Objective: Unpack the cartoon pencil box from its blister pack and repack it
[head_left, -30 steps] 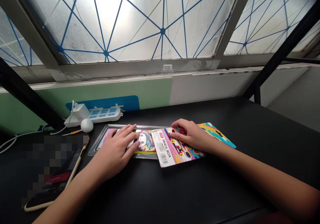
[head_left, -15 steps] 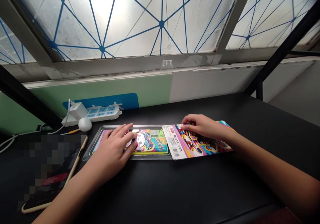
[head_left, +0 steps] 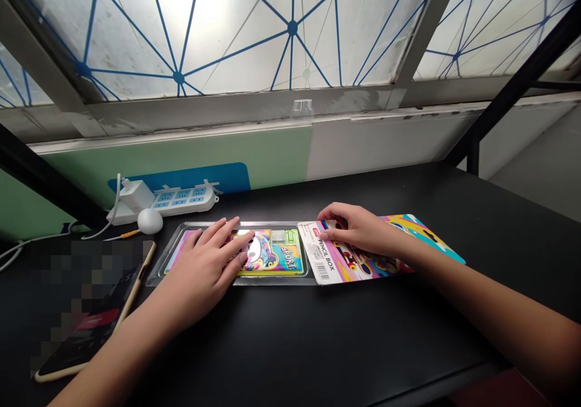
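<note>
A colourful pencil box (head_left: 290, 259) with a cartoon character and the word SPORT lies in a clear plastic tray (head_left: 272, 281) on the black desk. Spread fingers of my left hand (head_left: 204, 268) rest flat across the box's left and middle part. To the right, a bright printed card (head_left: 333, 268) marked PENCIL BOX, with a barcode, overlaps the tray's right end. My right hand (head_left: 356, 228) is curled at the card's far edge, thumb on the printed face and fingers bent at the edge. Its fingertips are partly hidden.
At the left lies a phone-like device (head_left: 91, 328) with a cream edge, partly blurred. Behind it are a white power strip (head_left: 186, 201) with a plugged-in adapter, a round white object (head_left: 149, 221) and cables. A black desk (head_left: 290, 346) meets the wall under a window.
The card has slid a little to the right, and more of its right end shows. My left hand stays on the pencil box. The view has tilted slightly.
</note>
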The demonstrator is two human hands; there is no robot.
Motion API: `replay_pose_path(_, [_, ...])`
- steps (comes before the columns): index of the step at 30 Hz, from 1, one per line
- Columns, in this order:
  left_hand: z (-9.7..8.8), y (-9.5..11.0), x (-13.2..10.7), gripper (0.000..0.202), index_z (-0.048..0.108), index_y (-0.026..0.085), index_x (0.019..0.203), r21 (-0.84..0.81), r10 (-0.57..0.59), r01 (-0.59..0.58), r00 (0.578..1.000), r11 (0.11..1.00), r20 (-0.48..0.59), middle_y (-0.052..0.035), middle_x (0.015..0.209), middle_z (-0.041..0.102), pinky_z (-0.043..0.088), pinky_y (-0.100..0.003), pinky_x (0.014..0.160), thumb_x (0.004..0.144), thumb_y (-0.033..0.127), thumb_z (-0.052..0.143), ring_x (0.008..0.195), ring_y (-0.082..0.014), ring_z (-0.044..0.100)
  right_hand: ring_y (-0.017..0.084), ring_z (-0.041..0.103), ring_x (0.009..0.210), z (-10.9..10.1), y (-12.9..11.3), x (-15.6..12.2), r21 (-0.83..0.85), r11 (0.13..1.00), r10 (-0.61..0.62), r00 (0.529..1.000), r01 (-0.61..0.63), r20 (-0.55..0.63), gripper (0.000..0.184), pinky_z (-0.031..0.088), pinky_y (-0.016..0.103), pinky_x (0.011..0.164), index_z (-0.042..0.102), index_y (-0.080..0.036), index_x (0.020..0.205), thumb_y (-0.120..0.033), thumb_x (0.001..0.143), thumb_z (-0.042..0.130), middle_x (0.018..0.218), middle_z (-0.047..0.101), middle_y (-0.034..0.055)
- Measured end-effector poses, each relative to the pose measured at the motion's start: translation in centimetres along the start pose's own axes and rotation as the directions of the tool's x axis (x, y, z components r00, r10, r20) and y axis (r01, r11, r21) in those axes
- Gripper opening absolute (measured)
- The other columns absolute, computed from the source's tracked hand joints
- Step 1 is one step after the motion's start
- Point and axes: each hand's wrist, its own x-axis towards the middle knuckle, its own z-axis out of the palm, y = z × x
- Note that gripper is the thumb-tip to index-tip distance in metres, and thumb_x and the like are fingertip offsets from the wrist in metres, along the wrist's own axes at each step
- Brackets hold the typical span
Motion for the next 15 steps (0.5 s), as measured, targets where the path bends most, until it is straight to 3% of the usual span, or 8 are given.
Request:
replay_pose_path(8, [-0.1, -0.2, 0.1, 0.049, 0.054, 0.042, 0.145, -0.057, -0.010, 0.010, 1.000, 0.998, 0.011, -0.0033, 0.163, 0.039, 0.031, -0.064, 0.113, 0.104, 0.053, 0.030, 0.149, -0.0355, 0.035, 0.025, 0.064, 0.090, -1.3, 0.5, -0.1, -0.017, 0.999, 0.040, 0.999, -0.040, -0.007, 0.039, 0.048, 0.034, 0.075, 0.070, -0.026, 0.101, -0.058, 0.079, 0.071, 0.102, 0.071, 0.0037])
replay_pose_path(15, [0.1, 0.4, 0.0, 0.048, 0.056, 0.037, 0.145, -0.058, -0.004, 0.002, 1.000, 0.998, -0.028, -0.0071, 0.162, 0.041, 0.032, -0.063, 0.112, 0.105, 0.049, 0.031, 0.148, -0.0364, 0.036, 0.025, 0.064, 0.090, -0.6, 0.0, -0.2, -0.049, 0.999, -0.016, 1.000, 0.015, -0.023, 0.042, 0.047, 0.035, 0.075, 0.068, -0.024, 0.102, -0.062, 0.084, 0.065, 0.104, 0.071, 0.0060])
